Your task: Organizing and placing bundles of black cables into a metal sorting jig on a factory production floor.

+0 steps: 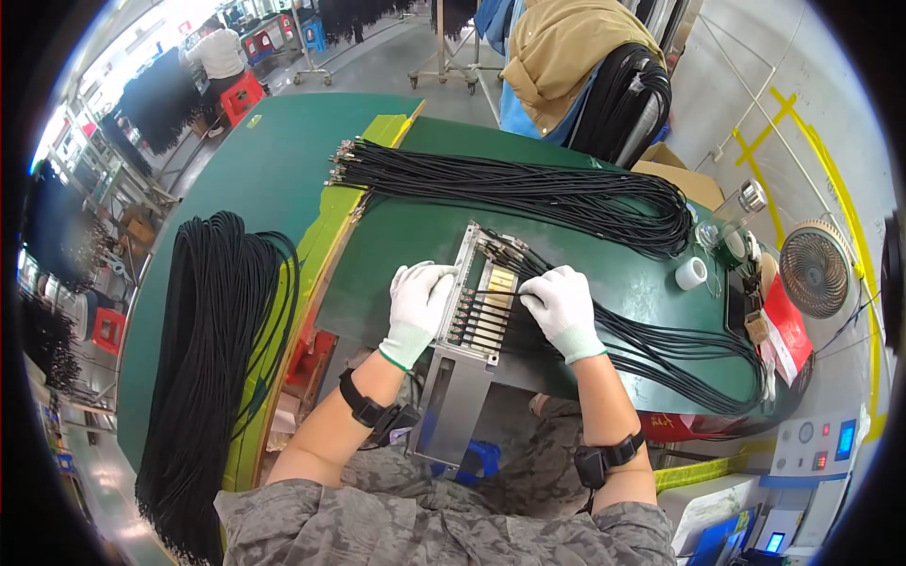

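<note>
A metal fixture (pixel 492 357) with a row of slots lies in front of me at the table edge. Several black cables (pixel 661 332) run from its slots to the right and loop back on the green table. Connector ends of more cables gather at its far end. My right hand (pixel 563 309), in a white glove, pinches a black cable just right of the slots. My left hand (pixel 420 304), gloved too, is at the fixture's left side with its fingers curled together; whatever they hold is hidden. A grey metal plate (pixel 451 401) extends from the fixture toward me.
A thick black cable bundle (pixel 528 193) lies across the table behind the fixture. Another bundle (pixel 203 349) hangs over the left side, beyond a yellow-green strip (pixel 316 250). At right are a white roll (pixel 691 274), a fan (pixel 816 270) and a control box (pixel 812 443).
</note>
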The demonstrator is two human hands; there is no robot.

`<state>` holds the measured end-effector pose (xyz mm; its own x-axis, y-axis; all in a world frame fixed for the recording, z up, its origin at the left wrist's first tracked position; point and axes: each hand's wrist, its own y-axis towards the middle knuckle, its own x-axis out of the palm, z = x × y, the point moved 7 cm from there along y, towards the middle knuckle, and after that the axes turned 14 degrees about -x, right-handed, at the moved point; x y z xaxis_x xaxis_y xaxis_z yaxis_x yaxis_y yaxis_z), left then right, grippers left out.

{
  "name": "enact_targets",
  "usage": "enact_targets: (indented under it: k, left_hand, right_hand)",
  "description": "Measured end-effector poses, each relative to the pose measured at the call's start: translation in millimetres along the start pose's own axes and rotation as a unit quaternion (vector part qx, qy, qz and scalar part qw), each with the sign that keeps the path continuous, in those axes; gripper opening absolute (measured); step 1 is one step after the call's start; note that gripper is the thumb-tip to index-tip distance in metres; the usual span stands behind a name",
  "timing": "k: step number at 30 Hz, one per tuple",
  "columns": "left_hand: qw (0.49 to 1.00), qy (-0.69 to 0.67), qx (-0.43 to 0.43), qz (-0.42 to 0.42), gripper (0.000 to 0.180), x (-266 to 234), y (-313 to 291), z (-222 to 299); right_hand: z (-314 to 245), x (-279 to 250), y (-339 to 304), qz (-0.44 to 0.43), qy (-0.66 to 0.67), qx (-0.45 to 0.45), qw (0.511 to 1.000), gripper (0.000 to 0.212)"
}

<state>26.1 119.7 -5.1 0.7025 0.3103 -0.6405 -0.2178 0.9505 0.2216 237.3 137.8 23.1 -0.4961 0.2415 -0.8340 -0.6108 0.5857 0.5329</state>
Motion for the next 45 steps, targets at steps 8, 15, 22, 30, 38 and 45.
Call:
enact_targets:
  k: [8, 15, 22, 30, 38, 45]
  left_hand:
    - [0.987, 0.085, 0.128, -0.054, 0.029, 14, -17, 36]
    - [0.973, 0.145, 0.147, -0.103, 0.027, 24, -21, 42]
    - [0.975, 0.127, 0.152, -0.098, 0.025, 25, -15, 36]
    - [0.997, -0.079, 0.0, 0.0, 0.016, 5, 10, 13]
    - [0.997, -0.064, 0.033, 0.006, 0.013, 3, 8, 18]
    - [0.981, -0.105, 0.151, -0.059, 0.01, 2, 3, 43]
  right_hand:
    - [-5, 6, 0, -0.036, 0.016, 0.003, 0.999, 0.008]
    - [25, -6, -1, 0.049, -0.06, 0.083, 0.994, 0.013]
    - [45, 1, 0, -0.004, -0.084, 0.128, 0.988, 0.013]
    - [33, -14, -2, 0.043, 0.015, 0.056, 0.997, 0.007]
    - [12, -11, 8, 0.018, 0.073, 0.007, 0.997, 0.008]
    - [-37, 1, 28, 0.017, 0.122, -0.02, 0.992, 0.014]
